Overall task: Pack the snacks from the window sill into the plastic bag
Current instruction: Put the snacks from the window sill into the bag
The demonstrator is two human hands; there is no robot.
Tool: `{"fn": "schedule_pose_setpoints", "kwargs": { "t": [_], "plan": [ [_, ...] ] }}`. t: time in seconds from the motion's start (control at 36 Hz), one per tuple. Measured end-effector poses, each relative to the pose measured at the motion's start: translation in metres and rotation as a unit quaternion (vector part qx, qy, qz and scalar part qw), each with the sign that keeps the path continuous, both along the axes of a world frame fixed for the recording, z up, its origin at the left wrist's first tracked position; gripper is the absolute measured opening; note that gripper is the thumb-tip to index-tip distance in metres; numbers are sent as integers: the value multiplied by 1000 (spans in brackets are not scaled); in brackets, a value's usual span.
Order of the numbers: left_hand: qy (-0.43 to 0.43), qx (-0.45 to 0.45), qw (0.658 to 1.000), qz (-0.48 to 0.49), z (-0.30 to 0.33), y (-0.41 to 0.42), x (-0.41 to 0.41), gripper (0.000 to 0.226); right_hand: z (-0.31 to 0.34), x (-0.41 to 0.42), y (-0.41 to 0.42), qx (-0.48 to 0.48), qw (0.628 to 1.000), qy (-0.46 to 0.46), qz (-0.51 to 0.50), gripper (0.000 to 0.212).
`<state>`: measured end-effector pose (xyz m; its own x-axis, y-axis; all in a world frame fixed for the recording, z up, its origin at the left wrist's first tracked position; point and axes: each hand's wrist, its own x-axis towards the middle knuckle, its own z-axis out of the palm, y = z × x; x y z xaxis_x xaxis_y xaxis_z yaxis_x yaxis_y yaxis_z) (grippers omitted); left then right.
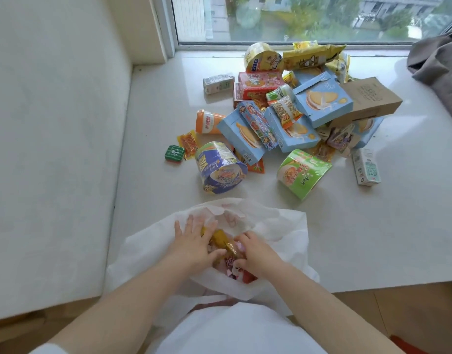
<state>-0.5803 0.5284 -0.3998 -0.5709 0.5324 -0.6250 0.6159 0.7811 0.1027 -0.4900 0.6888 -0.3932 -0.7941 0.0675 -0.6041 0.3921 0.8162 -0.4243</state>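
Both hands press a yellow packet (long axis slanting away-left) into the plastic bag.

Both hands, left hand and right hand, reach into the white plastic bag among small snacks; a snack pile covers the window sill beyond

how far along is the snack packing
Early. A few small wrapped snacks already sit in the plastic bag. Both hands, left and right, are inside it, settling them. Most remains on the sill: blue boxes, the noodle cups and the milk carton.
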Motion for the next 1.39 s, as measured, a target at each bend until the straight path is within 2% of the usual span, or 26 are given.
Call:
{"fn": "schedule_pose_setpoints", "kwargs": {
  "t": [0.06, 0.14, 0.19, 0.28, 0.36, 0.44, 0.53, 0.58, 0.64, 0.69, 0.72, 0.83, 0.92, 0.97, 1.03, 1.11, 1.19, 1.28, 1.33, 1.39],
  "plan": [
    [-14, -9, 1000, 17, -4, 3, -4, 67, -3, 0, -5, 34, 996, -41, 73, 65],
    [-39, -25, 997, 59, -9, 5, -13, 51, -2, 0, -8, 121, 983, 4, 136, 55],
    [-35, -15, 997, 73, -8, 6, -19, 49, 1, -2, -6, 157, 980, 55, 114, 63],
    [42, 56, 992, 101, -5, 11, -24, 44, 1, -10, 7, 154, 984, 67, 53, 42],
    [110, 104, 983, 106, -8, 16, -27, 28, 2, -17, 24, 147, 986, 67, 36, 51],
    [82, 105, 977, 168, -17, 16, -33, 21, 0, -20, 37, 235, 969, 75, 36, 61],
    [17, 93, 968, 233, -24, 11, -41, 19, -4, -22, 46, 326, 944, 8, -42, 83],
    [-4, 98, 969, 225, -24, 9, -45, 24, -10, -22, 53, 349, 931, -51, -91, 91],
    [33, 131, 968, 213, -20, 8, -47, 25, -16, -20, 60, 341, 927, -109, -115, 79],
    [93, 167, 964, 187, -14, 9, -49, 22, -16, -17, 65, 317, 930, -148, -117, 43],
    [118, 185, 961, 167, -11, 9, -50, 20, -14, -16, 66, 312, 931, -151, -112, 32],
    [153, 242, 949, 130, -2, 13, -51, 14, 7, -12, 80, 324, 935, -76, -122, 20],
    [124, 235, 949, 168, 6, 19, -53, 24, 27, -10, 97, 343, 916, 106, -178, 11],
    [134, 233, 949, 162, 8, 22, -54, 29, 29, -5, 107, 348, 898, 192, -188, 23],
    [139, 246, 946, 158, 10, 26, -53, 31, 31, -4, 111, 338, 895, 212, -201, 22],
    [153, 285, 937, 129, 9, 29, -53, 38, 39, -10, 116, 349, 865, 275, -231, 28],
    [171, 280, 938, 108, 5, 31, -53, 45, 39, -12, 109, 356, 855, 305, -224, 45],
    [149, 212, 962, 90, -3, 33, -51, 52, 26, -5, 92, 349, 870, 314, -148, 60],
    [149, 200, 965, 86, -4, 34, -51, 52, 17, -2, 79, 328, 898, 282, -82, 66],
    [160, 224, 959, 67, -5, 35, -50, 49, 12, 0, 69, 322, 927, 191, -18, 69]
  ]
}}
